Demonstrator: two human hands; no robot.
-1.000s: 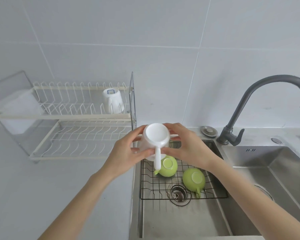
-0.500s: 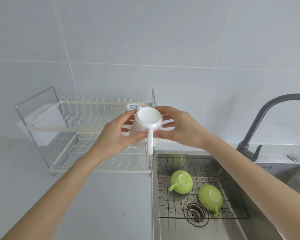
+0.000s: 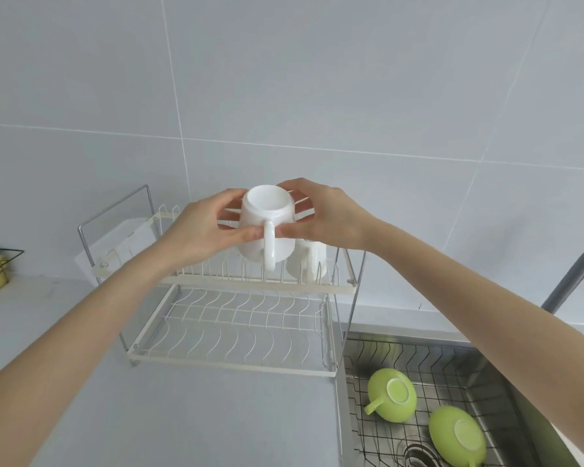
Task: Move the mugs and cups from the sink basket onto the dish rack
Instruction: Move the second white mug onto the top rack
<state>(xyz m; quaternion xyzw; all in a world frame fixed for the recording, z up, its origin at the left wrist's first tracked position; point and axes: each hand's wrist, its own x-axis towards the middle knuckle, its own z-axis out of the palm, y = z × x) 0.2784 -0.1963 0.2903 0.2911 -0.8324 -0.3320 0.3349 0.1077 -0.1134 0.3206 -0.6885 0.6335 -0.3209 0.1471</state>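
Right now the left hand point(image 3: 196, 235) and right hand point(image 3: 327, 215) squeeze the upside-down smooth white mug point(image 3: 267, 227) above the white wire dish rack's point(image 3: 250, 284) top shelf; it looks hard, slippery and breakable, so its sides seem the best grip.

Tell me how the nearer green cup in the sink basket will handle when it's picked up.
The nearer green cup looks glossy and glazed, so probably rigid, breakable and possibly slippery. It lies tilted on its rounded side on the sink basket wires, so a nudge may rock or roll it.

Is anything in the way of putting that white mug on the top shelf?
Only partly: another white mug already sits on the top shelf, right of the held white mug. The wires directly underneath look free.
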